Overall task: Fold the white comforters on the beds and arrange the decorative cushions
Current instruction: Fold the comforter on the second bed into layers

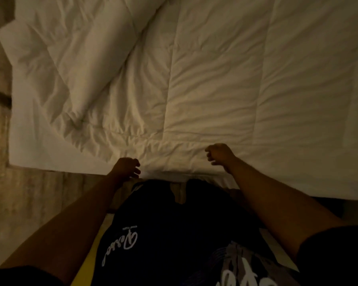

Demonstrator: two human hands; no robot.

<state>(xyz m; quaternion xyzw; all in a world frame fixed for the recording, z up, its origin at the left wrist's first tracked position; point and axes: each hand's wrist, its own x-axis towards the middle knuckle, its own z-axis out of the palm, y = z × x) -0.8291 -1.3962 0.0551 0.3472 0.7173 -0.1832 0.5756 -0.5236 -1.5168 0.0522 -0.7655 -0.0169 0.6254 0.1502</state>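
A white quilted comforter (pixel 215 83) covers the bed and fills most of the view. Its left part is turned back in a thick rumpled fold (pixel 81 58) running toward the upper middle. My left hand (pixel 125 168) is at the comforter's near edge, fingers curled onto the fabric there. My right hand (pixel 219 154) is a little farther in, resting on the comforter with fingers curled. The dim light hides whether the right hand pinches any fabric. No decorative cushion is in view.
A flat white sheet (pixel 29 145) shows at the bed's near left corner. Wooden floor (pixel 29 203) runs along the left side and the near edge. My dark shirt and legs press close to the bed's near edge.
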